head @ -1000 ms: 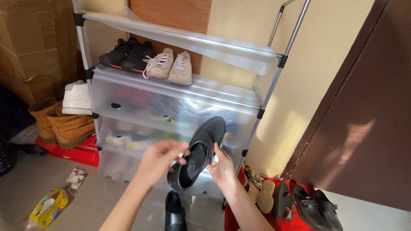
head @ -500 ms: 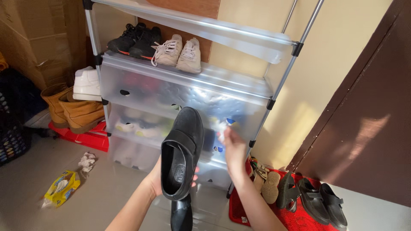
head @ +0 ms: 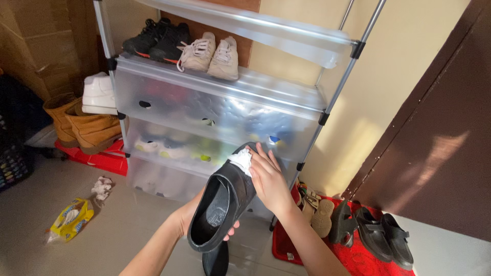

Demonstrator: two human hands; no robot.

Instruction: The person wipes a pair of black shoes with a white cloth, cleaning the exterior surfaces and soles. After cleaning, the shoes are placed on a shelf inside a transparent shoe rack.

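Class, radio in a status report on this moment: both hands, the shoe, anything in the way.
Left hand grips black loafer from beneath. Right hand presses white wipe on its upper. Second black shoe on floor below, apart.

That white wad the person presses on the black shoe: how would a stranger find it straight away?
Start at the shoe rack with frosted plastic fronts by the tan wall. In front of its lower shelves the left hand holds up a black shoe. The white wad sits on the shoe's upper under the right hand, unlike the crumpled paper on the floor.
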